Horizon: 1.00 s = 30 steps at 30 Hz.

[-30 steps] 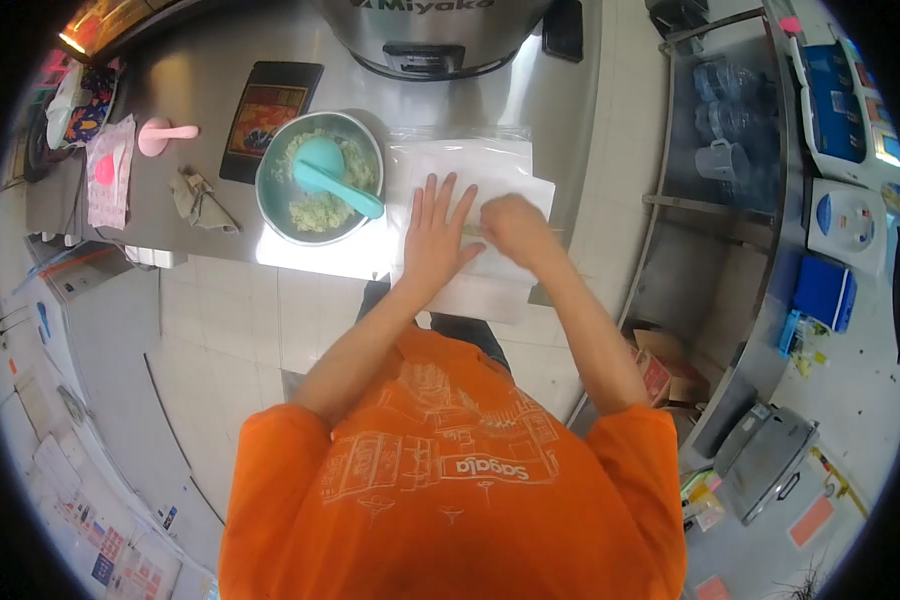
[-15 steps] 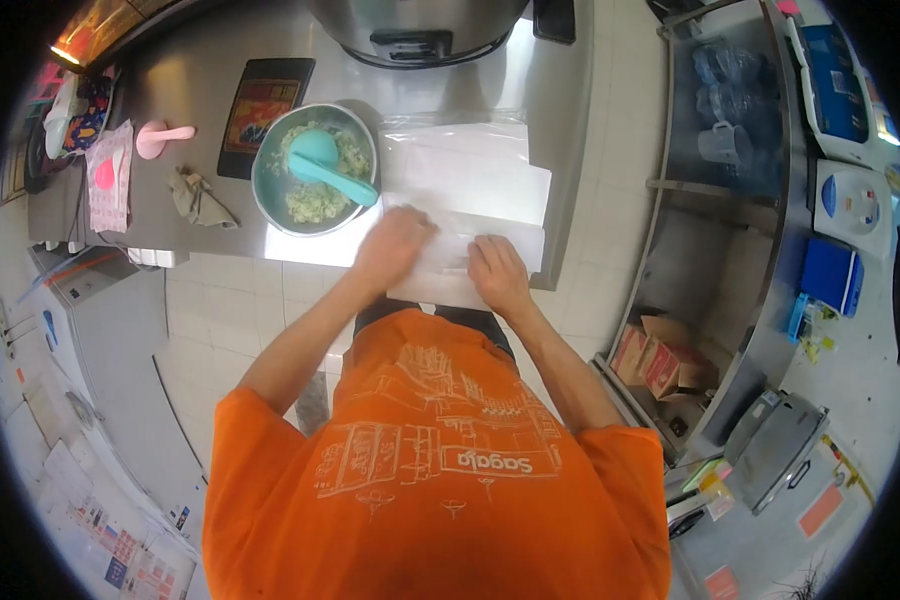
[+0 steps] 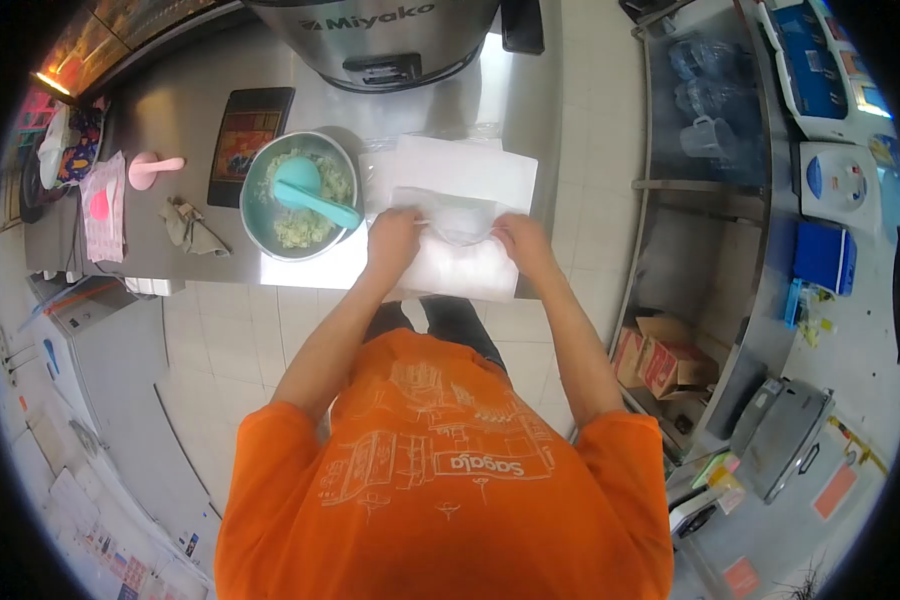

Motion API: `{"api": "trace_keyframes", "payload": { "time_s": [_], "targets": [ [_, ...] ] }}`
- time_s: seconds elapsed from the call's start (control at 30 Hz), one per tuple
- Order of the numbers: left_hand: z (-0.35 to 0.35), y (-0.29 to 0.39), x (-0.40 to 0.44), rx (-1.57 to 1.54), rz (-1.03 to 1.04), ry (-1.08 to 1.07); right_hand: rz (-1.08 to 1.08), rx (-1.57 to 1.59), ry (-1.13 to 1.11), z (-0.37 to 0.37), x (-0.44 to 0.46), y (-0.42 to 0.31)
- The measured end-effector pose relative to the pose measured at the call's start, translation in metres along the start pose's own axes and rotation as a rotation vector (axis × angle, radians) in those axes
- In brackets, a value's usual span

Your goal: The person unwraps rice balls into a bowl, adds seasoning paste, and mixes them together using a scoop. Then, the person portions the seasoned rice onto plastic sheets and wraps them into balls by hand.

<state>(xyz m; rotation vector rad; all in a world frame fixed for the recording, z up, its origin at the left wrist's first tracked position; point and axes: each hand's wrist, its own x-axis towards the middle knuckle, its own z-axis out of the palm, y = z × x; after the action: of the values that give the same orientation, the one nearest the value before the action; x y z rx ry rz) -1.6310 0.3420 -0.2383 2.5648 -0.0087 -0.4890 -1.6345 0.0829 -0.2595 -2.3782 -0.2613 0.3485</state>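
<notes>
My left hand [image 3: 395, 240] and my right hand [image 3: 522, 242] each pinch an end of a clear plastic sheet [image 3: 457, 216], which sags a little between them. Below it, white paper [image 3: 460, 272] lies on the steel counter, reaching its front edge. Left of my left hand is a metal bowl [image 3: 253, 222] with a pale green, crumbly food [image 3: 300, 229] in it. A turquoise scoop [image 3: 315, 200] rests in the bowl, its handle lying across the right rim.
A large Miyako cooker [image 3: 390, 40] stands at the back. Behind the bowl lies a dark flat pack [image 3: 248, 138]; further left are a crumpled cloth [image 3: 190, 228] and a pink scoop [image 3: 152, 170]. A black phone-like object [image 3: 522, 25] sits right of the cooker.
My hands have risen from the front part of the paper, lifting the plastic sheet's ends. A second earlier my left hand lay flat with spread fingers. The view has also shifted.
</notes>
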Motion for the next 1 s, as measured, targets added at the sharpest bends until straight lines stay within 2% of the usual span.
{"api": "trace_keyframes", "payload": {
  "time_s": [0.03, 0.07, 0.1, 0.17, 0.23, 0.27, 0.33, 0.43, 0.53, 0.6, 0.63, 0.7, 0.8, 0.87, 0.9, 0.97, 1.0],
  "targets": [
    [-0.003, 0.008, 0.007, 0.044, -0.134, -0.081, 0.101, 0.019, -0.009, -0.005, 0.010, -0.011],
    [0.000, 0.011, 0.015, 0.087, -0.043, 0.067, 0.199, 0.037, -0.015, -0.010, 0.020, -0.017],
    [0.005, 0.014, 0.022, 0.130, 0.046, 0.215, 0.121, -0.050, -0.016, -0.013, 0.028, -0.017],
    [0.004, 0.013, 0.033, 0.262, 0.241, 0.286, -0.030, -0.225, -0.018, -0.019, 0.038, -0.016],
    [-0.004, 0.004, 0.041, 0.437, 0.450, 0.129, -0.076, -0.318, -0.163, -0.015, 0.039, -0.017],
    [-0.004, -0.003, 0.037, 0.420, 0.544, 0.195, -0.099, -0.364, -0.236, -0.012, 0.040, -0.017],
    [0.000, -0.018, 0.032, 0.387, 0.729, 0.338, -0.053, -0.412, -0.134, 0.003, 0.023, -0.021],
    [-0.014, -0.012, 0.027, 0.295, 0.820, 0.440, 0.048, -0.339, -0.009, 0.012, 0.001, -0.029],
    [-0.006, -0.024, 0.029, 0.102, 0.511, 0.046, 0.107, -0.218, 0.114, 0.025, 0.003, -0.016],
    [-0.003, -0.030, 0.029, 0.055, 0.492, 0.077, 0.089, -0.143, 0.197, 0.024, 0.006, -0.015],
    [-0.001, -0.032, 0.028, 0.031, 0.484, 0.090, 0.135, -0.191, 0.158, 0.025, 0.006, -0.016],
    [0.006, -0.038, 0.024, 0.154, 0.607, 0.182, 0.227, -0.291, 0.080, 0.022, 0.006, -0.034],
    [0.007, -0.032, 0.008, 0.299, 0.692, 0.199, 0.075, -0.225, 0.283, 0.046, -0.008, -0.030],
    [0.012, -0.024, -0.005, 0.444, 0.664, 0.142, -0.023, -0.413, 0.333, 0.062, -0.018, -0.029],
    [0.025, -0.022, -0.014, 0.511, 0.644, 0.181, -0.071, -0.508, 0.357, 0.065, -0.022, -0.032],
    [0.041, -0.011, -0.031, 0.645, 0.604, 0.260, 0.135, -0.472, 0.139, 0.065, -0.023, -0.045],
    [0.041, -0.005, -0.029, 0.622, 0.515, 0.098, 0.230, -0.454, 0.035, 0.059, -0.019, -0.053]
  ]
}}
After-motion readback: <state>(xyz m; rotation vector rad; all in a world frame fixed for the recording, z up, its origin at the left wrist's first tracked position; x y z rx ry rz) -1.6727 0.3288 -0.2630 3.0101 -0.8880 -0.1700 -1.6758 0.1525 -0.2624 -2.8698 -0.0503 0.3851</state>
